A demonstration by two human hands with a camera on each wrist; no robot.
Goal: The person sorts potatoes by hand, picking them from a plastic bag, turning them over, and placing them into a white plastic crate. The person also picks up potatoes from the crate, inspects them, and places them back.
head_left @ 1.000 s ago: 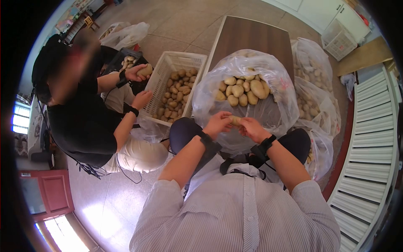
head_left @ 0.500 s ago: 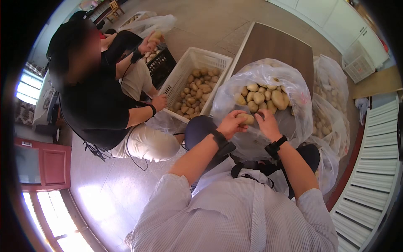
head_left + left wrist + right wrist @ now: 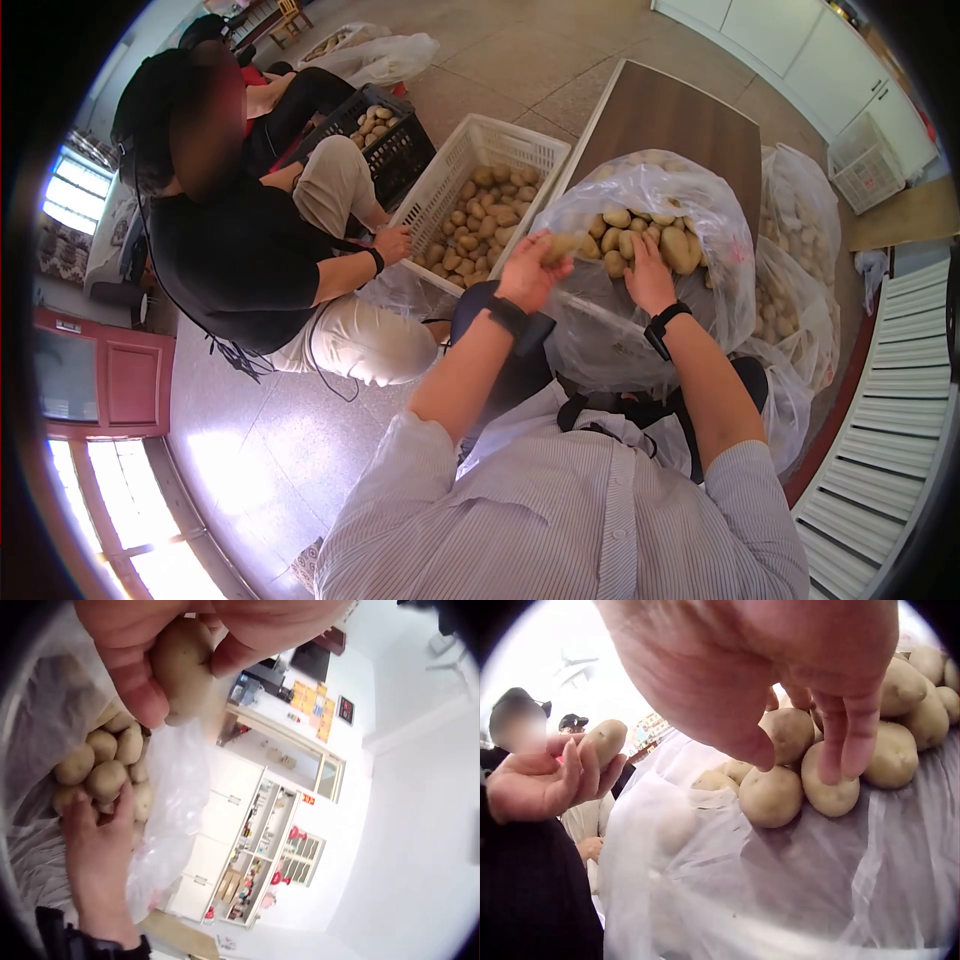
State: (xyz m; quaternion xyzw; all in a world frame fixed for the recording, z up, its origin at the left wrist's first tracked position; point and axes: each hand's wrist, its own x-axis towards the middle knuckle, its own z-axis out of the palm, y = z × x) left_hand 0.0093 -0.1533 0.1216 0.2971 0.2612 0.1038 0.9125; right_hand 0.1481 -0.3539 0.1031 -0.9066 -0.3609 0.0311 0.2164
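We sit in a bright room with a pale tiled floor, sunlight glaring on it at the lower left, and white cupboards along the far wall. A brown desk stands ahead of us. At its near edge, between our knees, stands a big clear bag. Its mouth is spread wide, which we judge keeps the heap of potatoes inside within easy reach of both hands. More filled bags crowd the desk's right edge. Along its left edge lies a white crate, partly filled with potatoes, and beyond that a black crate also holds some. A second person in black sits beside the white crate, one hand at its near corner.

Our right hand lies over the heap. Its fingers are straight and loosely spread, tips touching the top potatoes and gripping none. Flat like that, it seems to us to be feeling over the pile rather than taking hold.

Our left hand is up at the bag's left rim, on the white crate's side. Its fingers and thumb curl round a single potato. The grip takes it by the sides and leaves one end bare, which we think keeps the skin open to view. That potato is clear of the heap, in the air between the bag and the white crate.
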